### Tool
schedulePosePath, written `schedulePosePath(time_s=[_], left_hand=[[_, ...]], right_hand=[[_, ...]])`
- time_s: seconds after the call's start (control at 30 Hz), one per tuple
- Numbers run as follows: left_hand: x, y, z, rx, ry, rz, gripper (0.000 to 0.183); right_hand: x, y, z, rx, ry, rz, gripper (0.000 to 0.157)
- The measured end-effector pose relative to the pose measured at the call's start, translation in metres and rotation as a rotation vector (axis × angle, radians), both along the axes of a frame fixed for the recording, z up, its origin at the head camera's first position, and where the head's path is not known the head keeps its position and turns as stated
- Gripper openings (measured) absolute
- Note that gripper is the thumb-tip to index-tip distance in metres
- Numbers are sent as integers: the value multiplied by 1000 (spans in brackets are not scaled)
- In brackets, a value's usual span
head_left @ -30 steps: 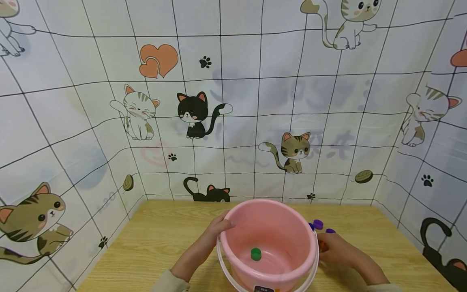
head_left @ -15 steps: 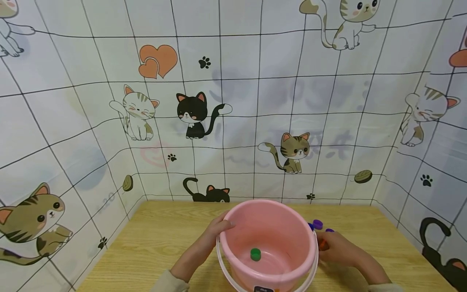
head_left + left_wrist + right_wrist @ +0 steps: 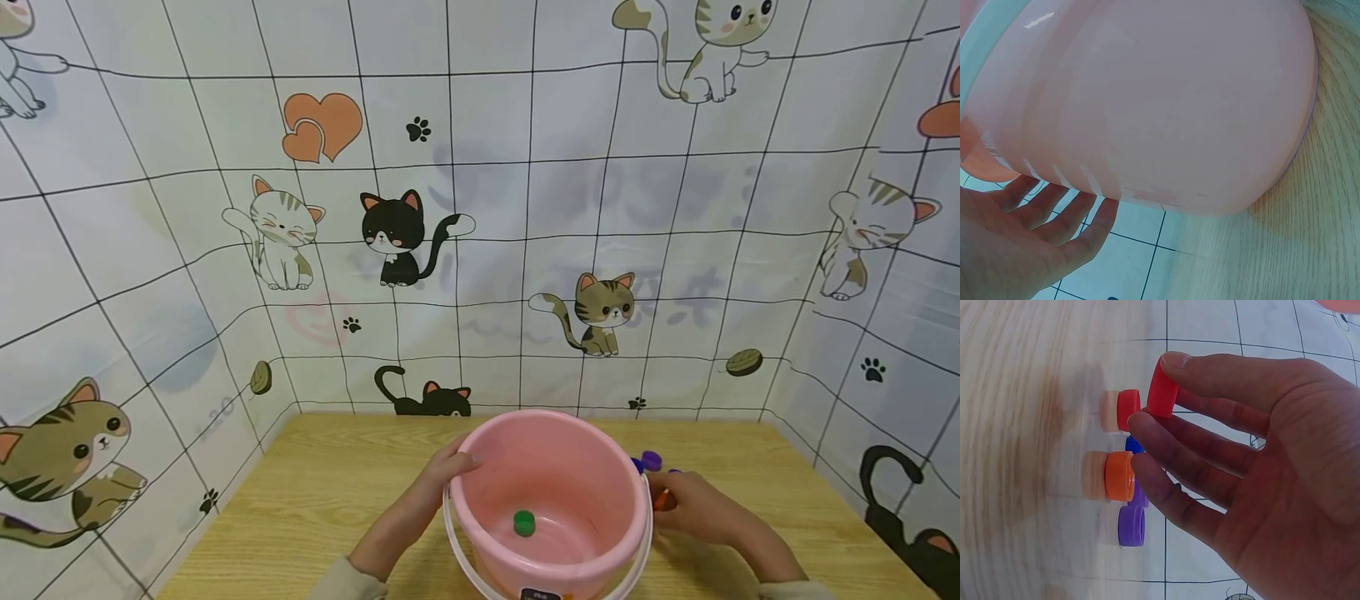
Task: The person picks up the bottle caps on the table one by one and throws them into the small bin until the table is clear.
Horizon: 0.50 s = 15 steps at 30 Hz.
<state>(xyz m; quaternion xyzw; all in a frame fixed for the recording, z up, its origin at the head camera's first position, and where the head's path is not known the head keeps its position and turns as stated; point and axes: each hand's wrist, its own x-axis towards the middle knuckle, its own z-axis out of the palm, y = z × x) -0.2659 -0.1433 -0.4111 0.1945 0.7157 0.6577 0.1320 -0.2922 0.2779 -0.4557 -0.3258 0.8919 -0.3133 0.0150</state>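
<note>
A pink bucket with a white handle stands on the table, its mouth tilted toward the head camera. My left hand grips its left rim, thumb over the edge; in the left wrist view the fingers lie along the outer wall. On the bucket's floor lies one green bottle cap. My right hand is low beside the bucket's right side. Between thumb and fingers it pinches a red bottle cap, held above the table.
Near the right fingertips, several more caps sit on the wooden table: a red cap, an orange cap, a blue cap and a purple cap. A cat-print sheet surrounds the table at the back and sides.
The head view has drifted very slightly to the right. Both hands and the bucket have hardly moved.
</note>
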Motion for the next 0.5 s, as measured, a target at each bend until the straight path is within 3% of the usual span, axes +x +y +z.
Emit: schedulePosePath(time_s=[0.5], left_hand=[[1,0,1,1,-3,0,66]], right_hand=[[0,2,3,16,-86,-32,21]])
